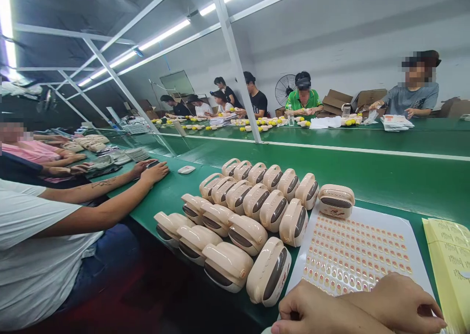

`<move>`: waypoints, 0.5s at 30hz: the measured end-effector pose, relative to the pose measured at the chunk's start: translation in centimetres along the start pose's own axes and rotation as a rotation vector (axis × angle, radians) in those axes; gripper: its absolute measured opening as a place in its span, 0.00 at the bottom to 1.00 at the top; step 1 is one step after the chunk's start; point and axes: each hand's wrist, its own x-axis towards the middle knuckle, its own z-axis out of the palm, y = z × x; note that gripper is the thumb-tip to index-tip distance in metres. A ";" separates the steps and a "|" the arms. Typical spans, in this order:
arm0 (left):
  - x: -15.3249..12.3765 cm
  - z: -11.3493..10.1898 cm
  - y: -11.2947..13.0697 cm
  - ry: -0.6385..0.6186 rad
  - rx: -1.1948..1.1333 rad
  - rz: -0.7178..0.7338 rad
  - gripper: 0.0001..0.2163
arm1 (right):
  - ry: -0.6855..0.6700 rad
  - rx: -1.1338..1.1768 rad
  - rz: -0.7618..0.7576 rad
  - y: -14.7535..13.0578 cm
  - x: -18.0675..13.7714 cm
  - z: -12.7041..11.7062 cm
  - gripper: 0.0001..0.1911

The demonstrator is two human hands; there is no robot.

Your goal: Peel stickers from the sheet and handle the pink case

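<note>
My forearms cross at the lower right, over a white sheet (398,221) covered with rows of small gold-and-red oval stickers (352,255). My right hand (308,307) lies on the left side, its fingers curled, near the sheet's lower left corner. On the other side is my left hand (407,299), also curled, with its fingertips pointing down. Whatever either hand may hold is hidden. A beige, rounded plastic case with a handle and dark oval panel (270,270) stands just beyond my right hand. Another such case (337,201) sits on the sheet's far edge, red print on its front.
Several rows of similar beige cases (253,202) fill the green table (367,177) to the left. Yellow printed sheets (446,255) lie at the right edge. A co-worker's hands (152,170) rest on the table at left. More people sit along the far bench (330,138).
</note>
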 end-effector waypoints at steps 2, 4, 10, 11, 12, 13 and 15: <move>0.2 0.3 -0.2 0.002 0.033 0.034 0.13 | -0.023 0.002 0.008 0.4 0.0 0.1 0.23; 0.3 0.6 -0.3 0.020 0.072 0.059 0.13 | -0.049 0.005 0.007 0.7 0.1 0.2 0.25; 0.2 0.4 -0.1 0.026 0.100 0.060 0.12 | -0.066 0.000 0.002 1.0 0.0 0.2 0.29; 0.2 0.3 0.0 0.024 0.102 0.063 0.12 | -0.065 0.000 0.003 1.0 0.0 0.1 0.29; 0.1 0.2 0.1 0.029 0.104 0.068 0.12 | -0.065 -0.003 0.002 0.9 0.0 0.1 0.29; 0.1 0.2 0.1 0.038 0.106 0.073 0.12 | -0.064 -0.005 -0.001 0.9 -0.1 0.0 0.29; 0.1 0.2 0.1 0.049 0.107 0.078 0.12 | -0.065 -0.003 -0.008 0.9 -0.1 0.0 0.29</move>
